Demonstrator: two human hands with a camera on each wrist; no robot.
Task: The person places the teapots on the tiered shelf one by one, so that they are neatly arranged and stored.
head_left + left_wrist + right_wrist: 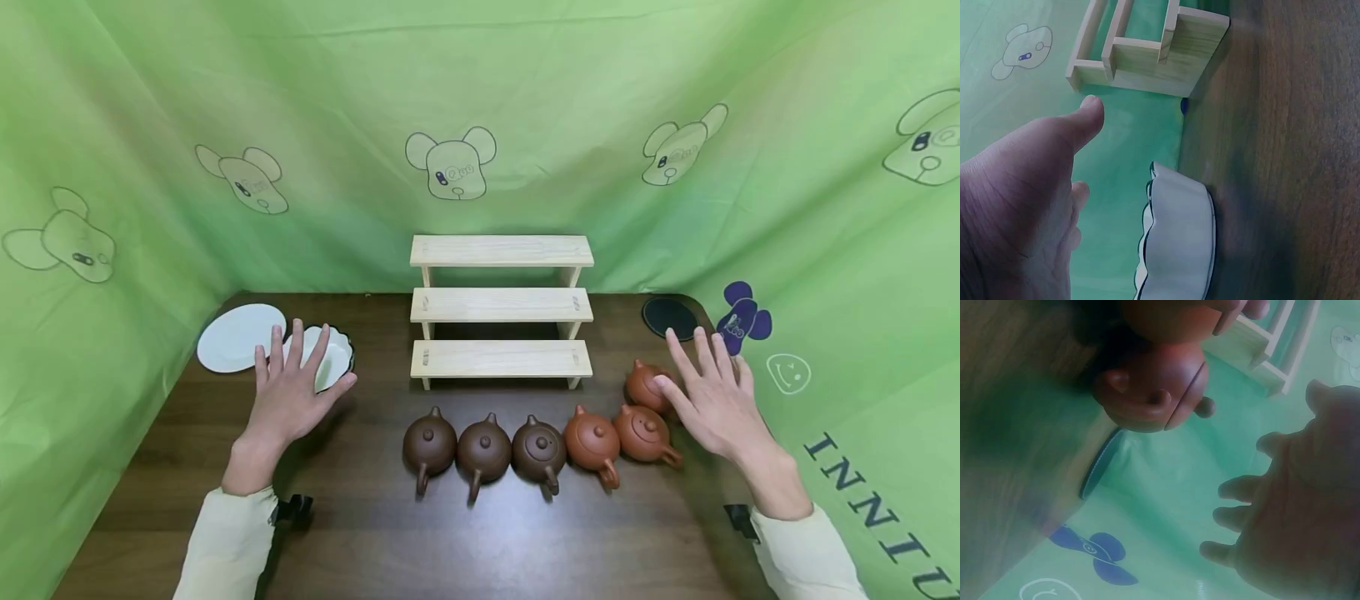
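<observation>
White scalloped bowl below spread left hand, red-brown teapots left of spread right hand

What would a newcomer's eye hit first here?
Probably the pale three-step wooden rack, centred at the back of the table. Next, the teapots in front of it: three dark brown ones side by side, then three reddish ones to their right, curving back. Then the hands, fingers spread: left hand by the scalloped white bowl, right hand just right of the reddish teapots.
</observation>
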